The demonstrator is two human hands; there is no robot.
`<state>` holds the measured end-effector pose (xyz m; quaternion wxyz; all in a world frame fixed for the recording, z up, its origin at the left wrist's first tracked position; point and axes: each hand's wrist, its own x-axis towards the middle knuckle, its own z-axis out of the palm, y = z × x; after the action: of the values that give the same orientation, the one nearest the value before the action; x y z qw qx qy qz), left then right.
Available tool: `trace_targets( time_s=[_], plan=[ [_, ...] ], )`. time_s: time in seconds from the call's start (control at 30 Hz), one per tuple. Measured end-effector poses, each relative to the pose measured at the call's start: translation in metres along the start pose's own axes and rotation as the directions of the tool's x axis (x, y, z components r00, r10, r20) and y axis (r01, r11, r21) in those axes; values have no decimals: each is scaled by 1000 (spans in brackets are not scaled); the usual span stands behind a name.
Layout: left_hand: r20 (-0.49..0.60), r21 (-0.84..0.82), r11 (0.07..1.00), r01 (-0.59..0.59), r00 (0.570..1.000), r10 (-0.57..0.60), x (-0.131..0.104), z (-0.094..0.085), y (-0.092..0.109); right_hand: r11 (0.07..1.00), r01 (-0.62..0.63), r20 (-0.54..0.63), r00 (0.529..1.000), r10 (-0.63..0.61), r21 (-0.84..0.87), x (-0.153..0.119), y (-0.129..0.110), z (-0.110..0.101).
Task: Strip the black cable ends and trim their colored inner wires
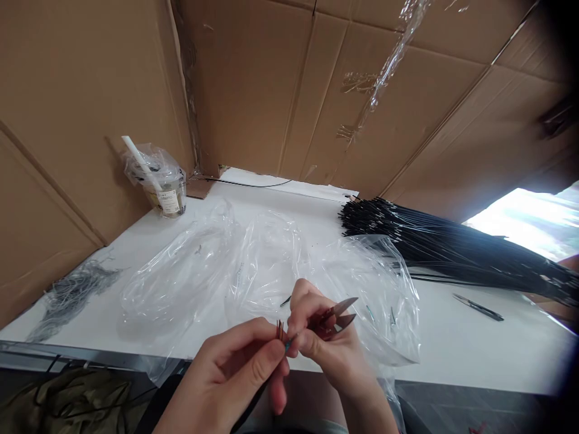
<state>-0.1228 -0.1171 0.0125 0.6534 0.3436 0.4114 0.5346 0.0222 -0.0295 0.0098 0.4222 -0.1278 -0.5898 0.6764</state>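
Note:
Near the table's front edge, my left hand [239,367] pinches thin reddish-brown wires [280,330] that stick up between thumb and forefinger. Just beside it, my right hand [328,343] pinches a small piece at the wires, with a bit of teal [287,346] between the fingertips. Small scissors [341,313] with red handles are also tucked in my right hand, their blades pointing right and apart. The fingertips of both hands nearly touch. A black cable runs down below my left hand, partly hidden by it.
Clear plastic bags [266,259] cover the middle of the white table [434,337]. A bundle of black cables [434,241] lies right, with tweezers [478,307] before it. A cup with a straw [169,196] stands back left, grey thread scraps [76,295] front left. Cardboard walls [253,90] rise behind.

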Motion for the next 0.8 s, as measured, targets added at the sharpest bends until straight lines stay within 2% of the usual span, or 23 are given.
trace_targets(
  time_s=[0.07, 0.13, 0.3, 0.47, 0.6, 0.8],
  plan=[
    [9, 128, 990, -53, 999, 53, 1, -2, 1, 1000, 17, -47, 999, -16, 18, -6, 6, 2],
    [27, 214, 975, -62, 998, 57, 1, -4, 4, 999, 26, -70, 997, -28, -37, -12, 10, 3],
    [-51, 331, 935, -129, 987, 155, 1, -4, 6, 986, -18, -139, 990, -6, -168, -20, 8, 2],
    [-109, 280, 955, -96, 985, 131, 2, -2, 3, 961, -53, -145, 989, 13, -272, -21, 2, 7],
    [-119, 280, 958, -60, 988, 96, 2, -3, 4, 963, -56, -184, 983, 7, -265, -21, 2, 10],
    [-131, 98, 995, -18, 991, 31, 3, -4, 5, 979, 49, -216, 972, -92, -197, -17, 11, 11]
  ],
)
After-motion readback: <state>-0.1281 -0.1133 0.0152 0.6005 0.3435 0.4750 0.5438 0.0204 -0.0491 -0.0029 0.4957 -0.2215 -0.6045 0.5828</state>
